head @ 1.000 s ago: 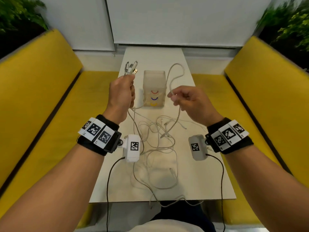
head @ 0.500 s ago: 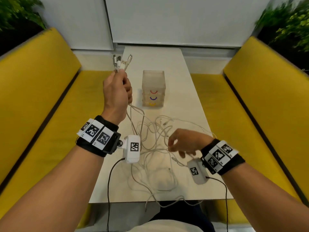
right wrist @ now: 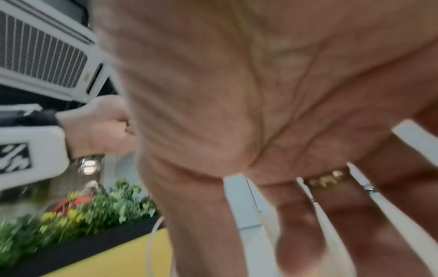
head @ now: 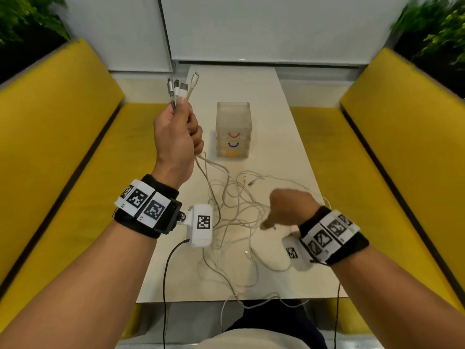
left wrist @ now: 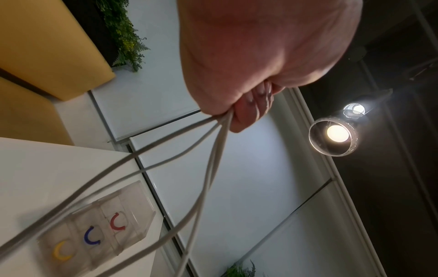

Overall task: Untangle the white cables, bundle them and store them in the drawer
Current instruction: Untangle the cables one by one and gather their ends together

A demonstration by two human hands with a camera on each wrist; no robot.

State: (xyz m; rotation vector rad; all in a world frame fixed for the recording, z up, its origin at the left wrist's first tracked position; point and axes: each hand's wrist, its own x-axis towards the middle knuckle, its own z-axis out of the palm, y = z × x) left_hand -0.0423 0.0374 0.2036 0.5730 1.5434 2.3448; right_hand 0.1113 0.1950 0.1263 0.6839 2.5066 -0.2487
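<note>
**A:** What containers are there, and what is in them?

**B:** One small clear drawer box (head: 234,132) stands on the white table (head: 289,137), at about twelve o'clock from the cable tangle. It has three shut drawers with red, blue and yellow handles. Its contents cannot be made out.

**A:** And the hands?

**B:** The left hand (head: 176,137) is raised at ten o'clock, fingers curled tightly round several white cables (head: 226,197); their plugs (head: 181,86) stick up above the fist. The rest lies tangled on the table. The right hand (head: 289,207) hovers at three o'clock over the tangle, fingers (right wrist: 301,249) spread and fairly straight, apparently holding nothing.
</note>
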